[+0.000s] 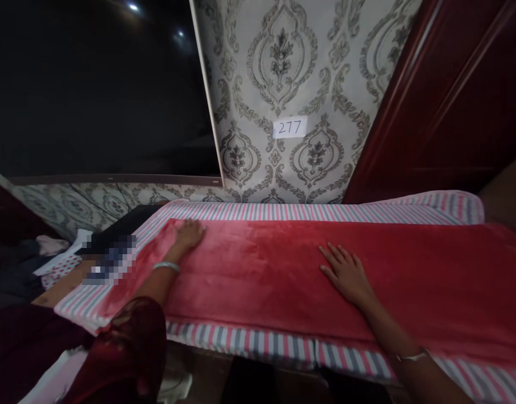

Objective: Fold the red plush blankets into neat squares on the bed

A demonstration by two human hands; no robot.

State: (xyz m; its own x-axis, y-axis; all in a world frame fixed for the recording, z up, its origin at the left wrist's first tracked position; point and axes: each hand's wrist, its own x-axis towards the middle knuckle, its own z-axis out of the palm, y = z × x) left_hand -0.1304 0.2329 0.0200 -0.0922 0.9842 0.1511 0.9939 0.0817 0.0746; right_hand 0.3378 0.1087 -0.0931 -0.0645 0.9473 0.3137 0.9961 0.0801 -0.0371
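Observation:
A red velvety cloth (274, 269) lies spread flat over a pink, grey and white striped sheet (283, 212) that covers a table. My left hand (188, 234) rests palm down near the cloth's far left corner, fingers lying flat. My right hand (346, 272) lies flat on the middle of the cloth with its fingers spread. Neither hand holds anything. A bangle shows on each wrist.
A patterned wallpaper wall with a paper label reading 277 (290, 127) stands behind the table. A dark screen (93, 84) fills the upper left. A dark red wooden door (451, 95) is at the right. Folded clothes (55, 255) lie at the left.

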